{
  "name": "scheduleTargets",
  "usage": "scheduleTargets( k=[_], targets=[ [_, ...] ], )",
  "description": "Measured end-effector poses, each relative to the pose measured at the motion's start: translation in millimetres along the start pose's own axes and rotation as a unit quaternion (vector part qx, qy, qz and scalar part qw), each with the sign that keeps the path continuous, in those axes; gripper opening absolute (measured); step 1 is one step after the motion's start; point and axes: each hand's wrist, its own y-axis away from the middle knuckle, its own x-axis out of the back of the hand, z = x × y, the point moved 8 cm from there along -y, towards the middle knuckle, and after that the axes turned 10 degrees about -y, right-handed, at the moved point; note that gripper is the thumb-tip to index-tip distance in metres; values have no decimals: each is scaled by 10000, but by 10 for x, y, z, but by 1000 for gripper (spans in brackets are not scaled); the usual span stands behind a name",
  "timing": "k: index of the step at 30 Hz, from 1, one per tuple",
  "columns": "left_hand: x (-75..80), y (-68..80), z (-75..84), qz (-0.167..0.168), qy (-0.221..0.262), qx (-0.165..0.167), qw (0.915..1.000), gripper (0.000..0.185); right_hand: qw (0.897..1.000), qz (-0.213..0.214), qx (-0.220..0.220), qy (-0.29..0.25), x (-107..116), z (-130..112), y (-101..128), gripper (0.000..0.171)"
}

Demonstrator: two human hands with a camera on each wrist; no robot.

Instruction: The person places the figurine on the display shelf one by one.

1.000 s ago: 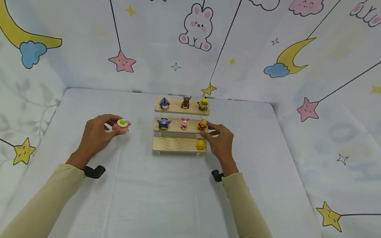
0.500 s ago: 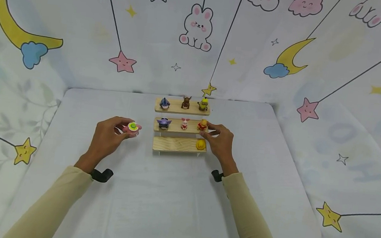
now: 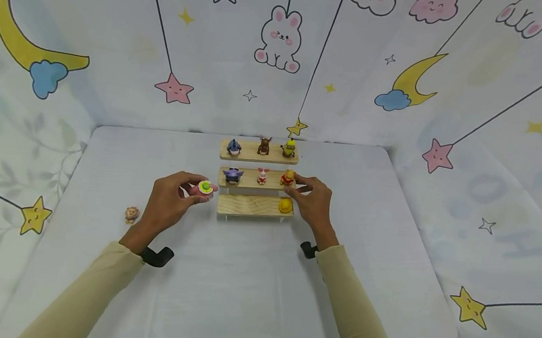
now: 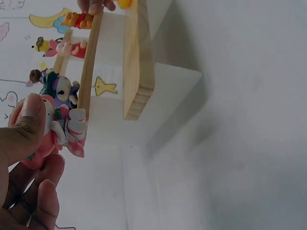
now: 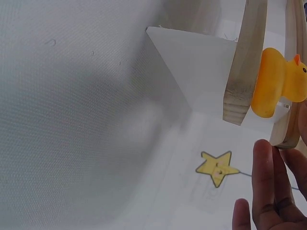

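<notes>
My left hand [image 3: 170, 197] pinches a small pink figurine [image 3: 204, 188] with a yellow-and-green round top, just left of the tiered wooden shelf [image 3: 248, 205]. In the left wrist view, the figurine [image 4: 50, 127] has a white face and a strawberry detail; the thumb lies across it. My right hand [image 3: 314, 203] grips the right end of the middle plank, beside a Winnie-the-Pooh figurine [image 3: 288, 177]. Its straight fingers [image 5: 263, 177] show at the plank's end in the right wrist view. A yellow rubber duck [image 5: 273, 84] sits at the right end of the lowest plank.
On the middle plank stand a purple figurine [image 3: 233, 175] and a piglet figurine [image 3: 262, 176]. The top plank bears a blue figurine [image 3: 234, 147], a brown one [image 3: 264, 145] and a yellow-green one [image 3: 289, 148]. A lion figurine [image 3: 131, 214] stands on the white table [image 3: 240, 286], left of my left wrist.
My left hand has moved right with the pink figurine, closer to the shelf. The lion figurine has come into sight behind the left wrist. My right hand has stayed in place.
</notes>
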Motion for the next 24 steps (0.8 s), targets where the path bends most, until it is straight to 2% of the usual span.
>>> scheduleTargets(
  k=[4,10,18,24],
  targets=[
    [-57,1,127,3,110,-147,9998,47,10000,1,-41,24,1,1,2,51],
    [-221,-15,287,-76,229,-188,9995,48,10000,1,-58,36,-2,-3,-6,50],
    [-495,-43,499,-60,626,-323,9975,44,10000,29,33,90,14,-26,10,51],
    [-683,-66,613,-62,647,-340,9973,41,9998,1,-24,191,-9,-11,7,51]
  ],
)
